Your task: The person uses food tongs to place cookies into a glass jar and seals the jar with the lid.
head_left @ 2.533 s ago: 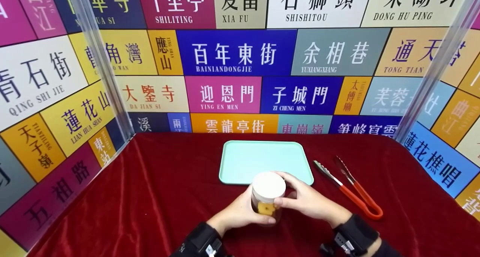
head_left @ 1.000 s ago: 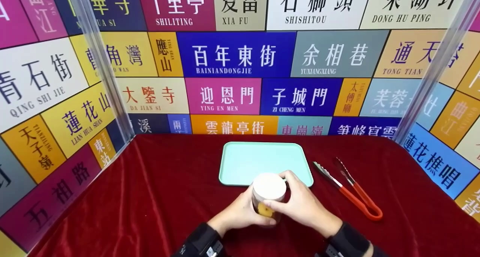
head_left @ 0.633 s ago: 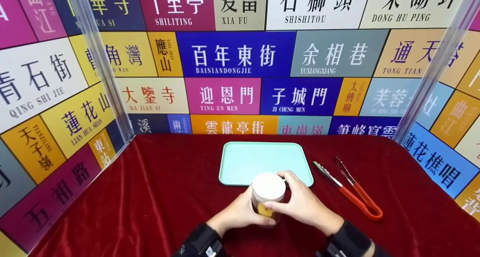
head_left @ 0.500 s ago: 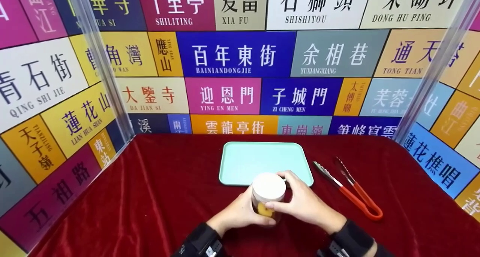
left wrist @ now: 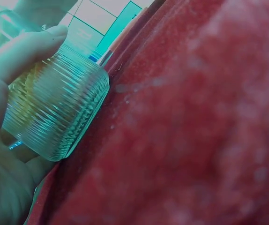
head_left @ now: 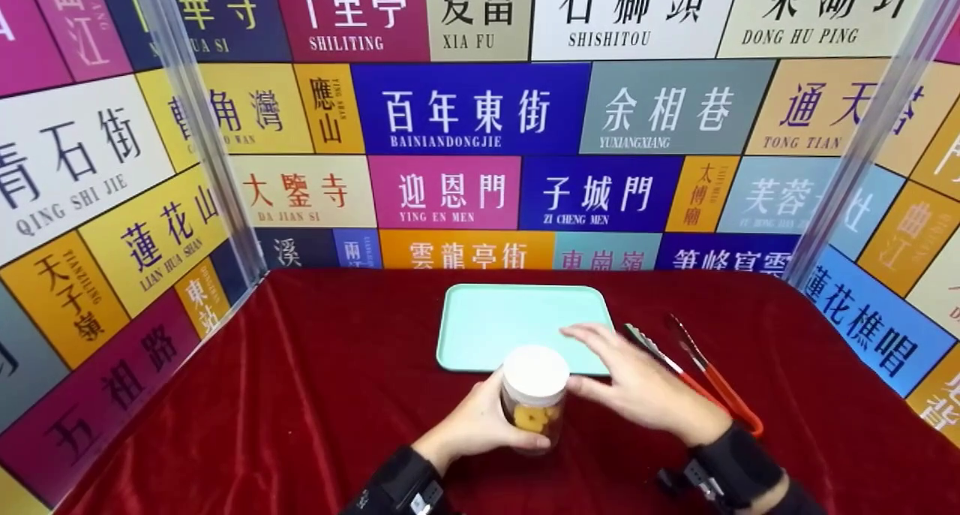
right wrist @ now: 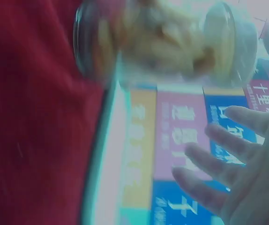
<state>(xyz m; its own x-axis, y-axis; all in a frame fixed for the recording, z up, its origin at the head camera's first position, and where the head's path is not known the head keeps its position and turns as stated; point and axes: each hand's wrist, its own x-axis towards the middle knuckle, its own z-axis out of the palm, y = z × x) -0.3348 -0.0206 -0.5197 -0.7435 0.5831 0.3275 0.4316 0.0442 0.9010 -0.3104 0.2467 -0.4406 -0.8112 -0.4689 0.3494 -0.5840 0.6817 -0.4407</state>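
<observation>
A clear ribbed jar (left wrist: 73, 101) with a white lid (head_left: 536, 372) stands upright on the red cloth. Yellowish ring-shaped pieces (head_left: 531, 419) show through its wall. My left hand (head_left: 480, 423) grips the jar from the left, thumb across the front and fingers behind it. My right hand (head_left: 637, 383) is off the jar, just to its right, with fingers spread and nothing in them. In the right wrist view, the fingers (right wrist: 219, 164) of that hand are apart from the jar (right wrist: 162, 42).
A mint-green tray (head_left: 517, 320) lies behind the jar, partly overlapped by my right hand. Tongs (head_left: 716, 387) with red-orange handles lie to the right, partly covered by that hand. Red velvet cloth (head_left: 337, 365) covers the table. Walls of coloured signs (head_left: 472, 106) enclose the back and sides.
My right hand has let go of the jar's lid and moved to the right, its fingers opening. My left hand still grips the jar in the same place. The lid is still on.
</observation>
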